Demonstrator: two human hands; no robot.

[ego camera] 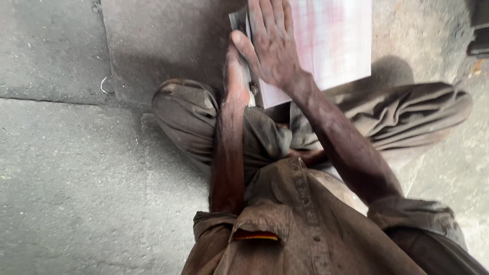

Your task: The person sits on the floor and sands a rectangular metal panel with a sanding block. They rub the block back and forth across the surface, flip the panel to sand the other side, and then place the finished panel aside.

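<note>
Starting at the left, we see bare grey concrete floor point(66, 168), with a small pale curved scrap point(103, 85) lying on it well to the left of the metal sheet. Next comes our left hand point(235, 76), pressed against the left edge of the pale metal sheet point(333, 46); its fingers are hidden behind that edge, so we cannot tell whether it grips or only braces. Just right of it, our right hand point(272, 43) lies flat and spread on the sheet's face, fingers released, palm down. The sheet leans over our folded knees, its lower edge by the grimy brown trousers point(407, 112). Further right of the sheet, more concrete floor.
</note>
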